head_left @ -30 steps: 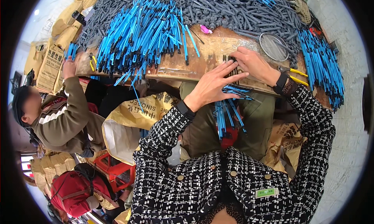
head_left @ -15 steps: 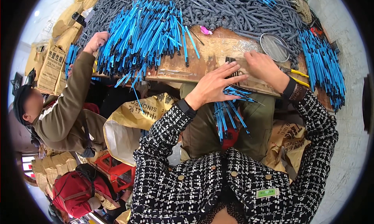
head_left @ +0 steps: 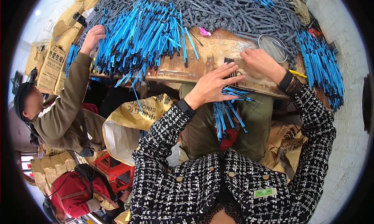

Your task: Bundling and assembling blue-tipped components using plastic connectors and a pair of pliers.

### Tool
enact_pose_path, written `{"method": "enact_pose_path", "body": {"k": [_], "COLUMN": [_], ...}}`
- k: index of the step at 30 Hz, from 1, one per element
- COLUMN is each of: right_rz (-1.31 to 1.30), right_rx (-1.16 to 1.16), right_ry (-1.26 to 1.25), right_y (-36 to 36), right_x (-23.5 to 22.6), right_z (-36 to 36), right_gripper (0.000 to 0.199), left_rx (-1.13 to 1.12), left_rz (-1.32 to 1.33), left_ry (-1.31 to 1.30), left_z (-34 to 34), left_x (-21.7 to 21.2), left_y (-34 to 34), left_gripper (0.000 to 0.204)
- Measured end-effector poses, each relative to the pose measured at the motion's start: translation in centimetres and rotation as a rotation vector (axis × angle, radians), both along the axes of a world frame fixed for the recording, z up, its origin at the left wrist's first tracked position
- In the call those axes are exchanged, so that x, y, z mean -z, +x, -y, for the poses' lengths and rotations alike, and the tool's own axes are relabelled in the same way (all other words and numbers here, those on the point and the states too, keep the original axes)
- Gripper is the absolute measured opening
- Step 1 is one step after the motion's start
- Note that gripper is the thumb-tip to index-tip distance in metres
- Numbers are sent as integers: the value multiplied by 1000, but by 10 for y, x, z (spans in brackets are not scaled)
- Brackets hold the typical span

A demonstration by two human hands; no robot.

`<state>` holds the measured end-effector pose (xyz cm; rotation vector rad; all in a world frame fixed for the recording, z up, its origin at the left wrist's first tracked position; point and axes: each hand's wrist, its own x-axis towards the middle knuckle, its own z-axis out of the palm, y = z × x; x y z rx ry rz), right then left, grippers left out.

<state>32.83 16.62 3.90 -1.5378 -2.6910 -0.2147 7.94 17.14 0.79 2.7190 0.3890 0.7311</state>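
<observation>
My left hand [head_left: 215,83] lies over the table's front edge with its fingers stretched out, on a small bundle of blue sticks with black ends [head_left: 229,120] that hangs down over my lap. Black stick ends [head_left: 228,60] poke out past its fingers on the tabletop. A thin, pointed dark rod [head_left: 248,97] slants out below these fingers; whether the hand grips it cannot be seen. To the right, my right hand [head_left: 264,62] is at the wood with thumb and fingertips pinched together. Anything between those fingertips is too small to make out.
Blue sticks lie heaped at left [head_left: 142,38] and right [head_left: 319,68]. Grey plastic tubes [head_left: 233,11] cover the back. A round mesh strainer [head_left: 272,48], a pink scrap [head_left: 204,31] and a yellow handle [head_left: 297,73] lie on the wooden table [head_left: 171,68]. A co-worker's hand [head_left: 93,37] reaches in at left.
My right hand has shifted slightly left, and its wrist now covers more of the yellow handles. My left hand stays nearly in place. The co-worker's hand has moved up and left.
</observation>
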Motion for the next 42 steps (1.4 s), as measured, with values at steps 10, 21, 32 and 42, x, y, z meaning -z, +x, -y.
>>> {"method": "enact_pose_path", "body": {"k": [10,21,32,42], "right_rz": [-205,-1416,-1364,-1539], "right_rx": [-30,98,-51,96], "right_ry": [-2,-487,-144,-477], "right_y": [-8,-78,-82,-73], "right_x": [7,10,-82,-15], "right_z": [1,110,120,135], "right_gripper": [27,55,30,22], "left_rx": [9,92,188,208], "left_rz": [0,101,252,0], "left_ry": [7,-122,-490,-941], "left_z": [-2,-3,40,73], "left_x": [3,-1,-63,2], "left_y": [6,-1,10,9], "left_gripper": [69,56,49,40]}}
